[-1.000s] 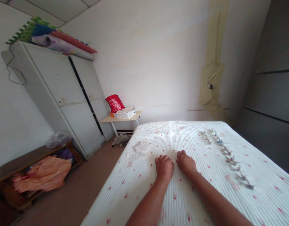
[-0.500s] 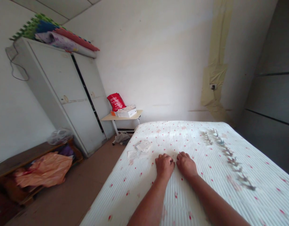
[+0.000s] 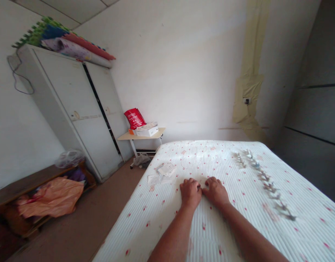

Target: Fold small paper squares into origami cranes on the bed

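My left hand (image 3: 190, 193) and my right hand (image 3: 215, 192) are close together over the middle of a white ribbed bed cover (image 3: 204, 247) with red spots. The left fingers are curled in and closed, and whatever they hold is hidden. On the right hand the fingers bend down and the thumb points towards the left hand; anything gripped there is too small to make out. Left of the hands lie white paper sheets (image 3: 166, 169), perhaps with clear wrapping. Over on the right, several small grey and brownish pieces (image 3: 269, 186) stand in a slanting row, blurred.
Beyond the bed's far left corner, a small table (image 3: 123, 137) bears a red bag (image 3: 135, 118) and a white box (image 3: 147, 131). A grey cabinet (image 3: 91, 134) stands at the left, near a low wooden shelf (image 3: 22, 178) with an orange plastic bag (image 3: 52, 196).
My right thumb has shifted left towards my left hand, and the right fingers have moved slightly. My left hand stays nearly in place.
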Demonstrator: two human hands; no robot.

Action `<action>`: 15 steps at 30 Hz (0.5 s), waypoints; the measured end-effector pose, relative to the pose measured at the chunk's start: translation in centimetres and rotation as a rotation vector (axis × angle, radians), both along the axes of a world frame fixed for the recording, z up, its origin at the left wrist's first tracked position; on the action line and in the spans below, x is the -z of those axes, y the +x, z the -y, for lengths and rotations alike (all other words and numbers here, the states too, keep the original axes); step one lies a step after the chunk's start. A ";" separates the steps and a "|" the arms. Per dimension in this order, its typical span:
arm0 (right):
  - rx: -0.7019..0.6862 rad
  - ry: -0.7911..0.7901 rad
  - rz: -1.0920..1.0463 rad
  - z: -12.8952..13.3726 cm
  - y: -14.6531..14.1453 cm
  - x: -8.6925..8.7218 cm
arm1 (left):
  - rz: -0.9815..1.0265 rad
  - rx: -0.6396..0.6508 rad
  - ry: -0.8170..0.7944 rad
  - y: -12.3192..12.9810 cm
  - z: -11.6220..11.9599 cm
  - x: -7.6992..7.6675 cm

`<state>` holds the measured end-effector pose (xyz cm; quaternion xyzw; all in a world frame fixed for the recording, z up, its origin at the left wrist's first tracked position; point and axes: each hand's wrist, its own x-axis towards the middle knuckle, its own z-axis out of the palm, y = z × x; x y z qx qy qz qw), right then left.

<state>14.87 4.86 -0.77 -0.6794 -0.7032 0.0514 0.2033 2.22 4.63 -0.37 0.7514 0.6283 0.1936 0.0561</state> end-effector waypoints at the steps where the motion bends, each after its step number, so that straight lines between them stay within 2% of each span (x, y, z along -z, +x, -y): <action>1: 0.002 0.000 0.000 0.0 0.0 0.0 | -0.002 0.000 -0.001 0.0 0.0 0.0; 15: 0.005 -0.058 -0.089 -0.2 0.5 -0.4 | 0.025 -0.012 0.006 -0.1 -0.1 0.1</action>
